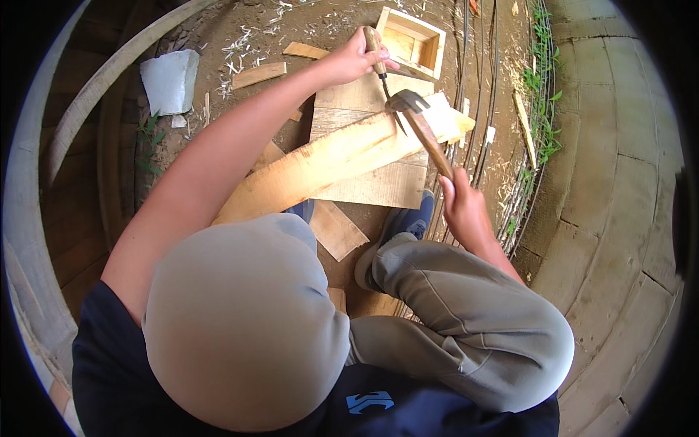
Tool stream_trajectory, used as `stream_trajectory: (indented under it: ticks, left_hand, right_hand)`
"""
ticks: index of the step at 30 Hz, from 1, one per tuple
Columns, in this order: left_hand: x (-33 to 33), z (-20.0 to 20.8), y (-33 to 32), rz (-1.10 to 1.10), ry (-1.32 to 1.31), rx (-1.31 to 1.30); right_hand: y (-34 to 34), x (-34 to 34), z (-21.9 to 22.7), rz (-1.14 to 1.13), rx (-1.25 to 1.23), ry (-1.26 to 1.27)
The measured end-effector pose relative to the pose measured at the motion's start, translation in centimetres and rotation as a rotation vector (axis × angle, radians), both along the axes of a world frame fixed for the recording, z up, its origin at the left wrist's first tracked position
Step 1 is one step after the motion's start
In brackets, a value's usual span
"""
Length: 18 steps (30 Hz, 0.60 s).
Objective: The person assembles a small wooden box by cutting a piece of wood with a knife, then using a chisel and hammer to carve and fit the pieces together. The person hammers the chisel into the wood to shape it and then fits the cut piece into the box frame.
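Note:
In my left hand (354,60) is a chisel, its wooden handle (374,49) leaning and its slim dark blade pointing down at a long rough plank (328,164). My right hand (466,210) grips the wooden handle of a claw hammer (429,138). The hammer's dark head overlaps the lower blade, so I cannot tell whether they touch or exactly where the tip lies. The plank slants from beside my left knee up to the right, its far end pale and freshly cut. Beneath it lies a broad flat board (378,183) on the ground.
A small open wooden box (413,44) stands beyond the board. Offcuts (260,75) and shavings litter the dirt, and a whitish block (170,81) lies at the left. Long dark rods (481,102) run along the right, before a paved strip (604,167). My shoes flank the board's near edge.

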<state>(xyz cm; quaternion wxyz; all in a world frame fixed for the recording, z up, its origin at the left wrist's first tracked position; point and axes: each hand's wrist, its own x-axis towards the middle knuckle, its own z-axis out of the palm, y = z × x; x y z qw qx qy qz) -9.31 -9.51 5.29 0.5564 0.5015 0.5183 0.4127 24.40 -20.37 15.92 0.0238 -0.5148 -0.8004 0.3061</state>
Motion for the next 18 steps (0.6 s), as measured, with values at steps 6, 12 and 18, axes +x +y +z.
stream_trajectory:
  ticks: [6, 12, 18]
  left_hand:
    - [1.1, 0.2, 0.5, -0.033, 0.084, 0.027]
    - [1.1, 0.5, 0.3, -0.020, 0.193, 0.001]
    - [0.1, -0.6, -0.3, -0.021, 0.127, -0.024]
  right_hand:
    - [0.6, 1.2, -0.3, 0.050, 0.049, -0.112]
    - [0.0, 0.5, 1.7, -0.061, 0.013, 0.027]
    - [-0.2, -0.1, 1.8, -0.061, -0.017, 0.072]
